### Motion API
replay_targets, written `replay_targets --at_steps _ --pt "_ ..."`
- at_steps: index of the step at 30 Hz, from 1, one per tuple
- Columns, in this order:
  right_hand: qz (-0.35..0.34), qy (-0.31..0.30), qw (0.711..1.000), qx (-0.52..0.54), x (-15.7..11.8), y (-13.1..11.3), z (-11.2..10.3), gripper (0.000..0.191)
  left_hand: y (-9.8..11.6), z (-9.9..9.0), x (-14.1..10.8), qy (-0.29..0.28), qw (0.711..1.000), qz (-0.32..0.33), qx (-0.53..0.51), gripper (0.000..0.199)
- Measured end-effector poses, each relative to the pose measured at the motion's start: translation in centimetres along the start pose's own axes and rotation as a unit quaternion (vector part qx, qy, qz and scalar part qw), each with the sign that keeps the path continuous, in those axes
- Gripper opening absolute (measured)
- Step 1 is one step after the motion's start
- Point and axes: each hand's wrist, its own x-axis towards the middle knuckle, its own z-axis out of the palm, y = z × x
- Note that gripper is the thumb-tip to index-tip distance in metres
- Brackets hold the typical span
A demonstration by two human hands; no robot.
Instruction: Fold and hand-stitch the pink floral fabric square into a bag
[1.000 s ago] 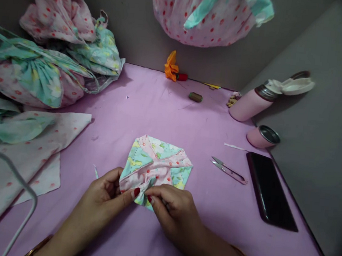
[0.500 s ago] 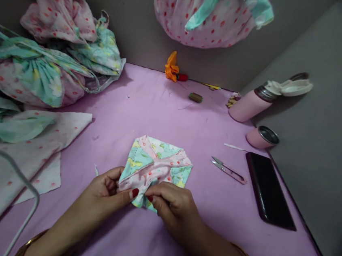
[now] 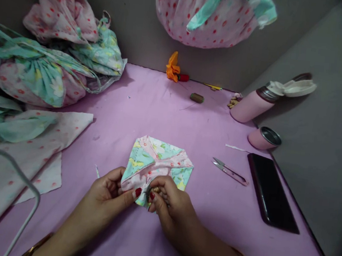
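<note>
A small sewn fabric piece (image 3: pixel 142 163) of mint floral and pink dotted cloth lies in front of me, with dark stitches along one panel. Its near edge is bunched up, and my left hand (image 3: pixel 112 189) grips it there between thumb and fingers. Right beside that bunched spot, my right hand (image 3: pixel 170 207) is closed in a pinch against the cloth. What its fingertips hold is too small to make out. Pink-handled thread snips (image 3: pixel 230 171) lie to the right of the cloth.
At right are a black phone (image 3: pixel 271 191), a pink cup (image 3: pixel 264 138) and an open pink flask (image 3: pixel 251 104). A brown thread spool (image 3: pixel 197 97) lies further back. Fabric bags (image 3: pixel 39 73) and loose dotted cloth (image 3: pixel 44 143) fill the left, crossed by a grey cable (image 3: pixel 34 195).
My right hand's fingers have lifted and turned slightly at the bunched edge, so a ring now shows. My left hand keeps its grip. The whole view has shifted slightly.
</note>
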Motion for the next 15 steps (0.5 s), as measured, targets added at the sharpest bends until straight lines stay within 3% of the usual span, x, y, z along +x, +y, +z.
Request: replay_targets --at_steps 9,15 --pt "-0.021 -0.009 0.998 0.062 0.01 0.11 0.48 0.019 -0.14 0.34 0.0 0.018 0.999 0.012 0.043 0.01" --pt "-0.015 -0.011 1.0 0.024 0.08 0.13 0.36 0.031 0.06 0.31 0.11 0.041 0.999 0.014 0.015 0.014"
